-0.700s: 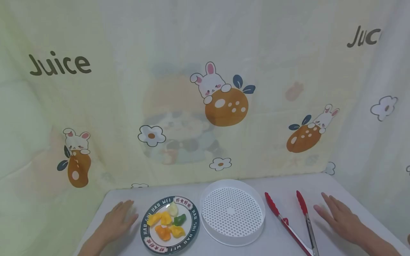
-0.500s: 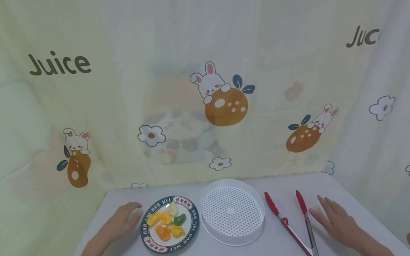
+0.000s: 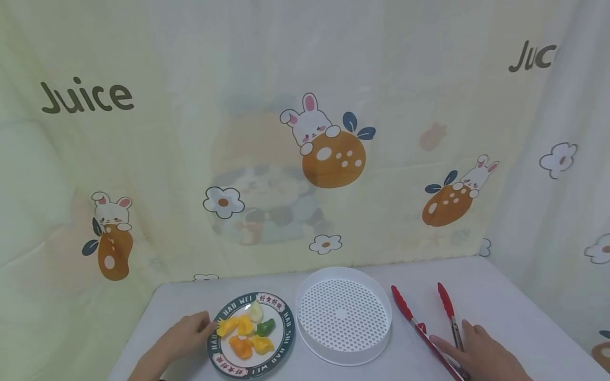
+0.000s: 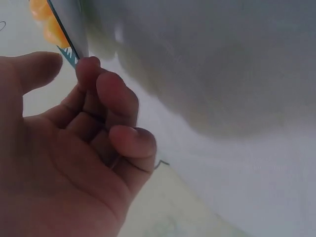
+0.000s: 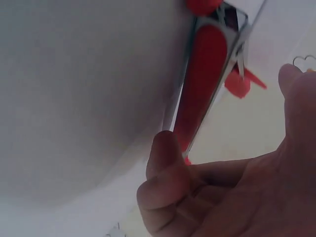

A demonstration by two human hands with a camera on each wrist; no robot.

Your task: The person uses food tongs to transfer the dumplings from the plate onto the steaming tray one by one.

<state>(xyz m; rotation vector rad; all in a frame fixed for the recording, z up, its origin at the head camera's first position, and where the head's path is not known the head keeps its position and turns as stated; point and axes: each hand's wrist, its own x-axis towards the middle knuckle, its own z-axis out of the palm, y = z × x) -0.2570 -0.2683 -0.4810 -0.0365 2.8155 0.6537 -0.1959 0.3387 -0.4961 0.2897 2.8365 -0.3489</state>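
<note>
In the head view, a round plate (image 3: 282, 355) with a dark green lettered rim bears several dumplings (image 3: 245, 325) in yellow, orange, green and pale cream. My left hand (image 3: 187, 333) is at the plate's left rim; the left wrist view shows curled fingers (image 4: 118, 98) at the rim's underside, the thumb on the other side. Red-tipped metal tongs (image 3: 431, 341) lie spread at the right. Over their rear part reaches my right hand (image 3: 488, 352), thumb and fingers wide apart on either side. In the right wrist view the fingertips (image 5: 165, 148) meet the red handle (image 5: 202, 79).
A white round steamer tray (image 3: 344, 317) with a perforated floor and raised wall stands between plate and tongs. The white-covered table (image 3: 190, 293) ends at a printed curtain (image 3: 267, 159) behind; more curtain hangs at both sides.
My left hand has moved right to the plate's rim, its fingers curling. The right hand has come left and nearer the front, over the tongs. Plate, tray and tongs stay put.
</note>
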